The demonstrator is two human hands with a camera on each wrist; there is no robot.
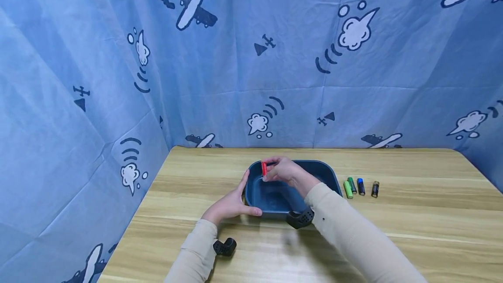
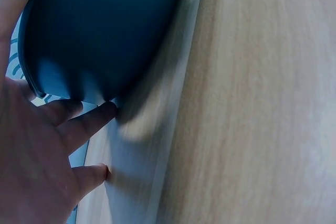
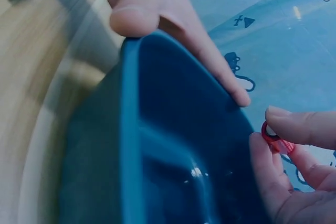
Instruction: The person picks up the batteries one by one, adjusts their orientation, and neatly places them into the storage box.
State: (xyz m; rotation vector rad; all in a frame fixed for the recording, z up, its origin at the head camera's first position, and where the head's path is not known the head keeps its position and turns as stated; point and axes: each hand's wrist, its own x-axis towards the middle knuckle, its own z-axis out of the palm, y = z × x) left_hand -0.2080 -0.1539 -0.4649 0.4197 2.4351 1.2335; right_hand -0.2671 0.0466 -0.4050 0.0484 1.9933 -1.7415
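Note:
A dark blue plastic bin with rounded corners stands on the table. My right hand is over its far left part and pinches a small red battery between thumb and fingers. One end of that battery shows in the right wrist view, close to the rim. My left hand rests on the bin's near left corner, thumb along the front rim and index finger stretched along the left side. Other fingers of that hand touch the outer wall, extended, in the left wrist view.
Right of the bin, several batteries lie on the wooden table: a light green one, a dark green one, a blue-topped one and a black one. A blue patterned curtain hangs behind.

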